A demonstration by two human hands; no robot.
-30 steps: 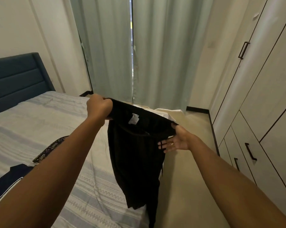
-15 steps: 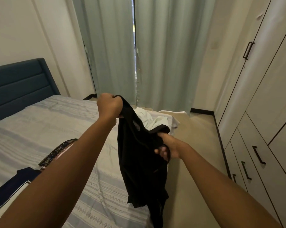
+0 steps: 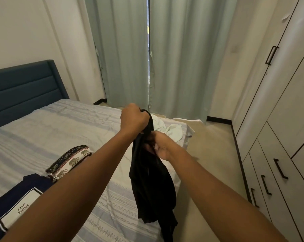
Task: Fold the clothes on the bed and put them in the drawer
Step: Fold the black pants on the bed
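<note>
While the black garment (image 3: 153,189) hangs from both hands in front of the bed's (image 3: 60,126) right edge, the fold is, by my reading, only begun. The left hand (image 3: 133,119), the higher and farther one, has a closed grip round the bunched top edge. The right hand (image 3: 162,147), just below it, has its fingers curled into the cloth, so both grips hold the garment. The rest dangles in a loose twist.

To do this well, I judge the two held edges should be matched together. The piece then wants a shake to drop the twist out, and laying flat on the bare striped sheet rather than folding in the air. A navy shirt (image 3: 16,203) and an elephant-print cloth (image 3: 69,159) lie to the left. The drawers (image 3: 273,180) stand shut at right.
</note>
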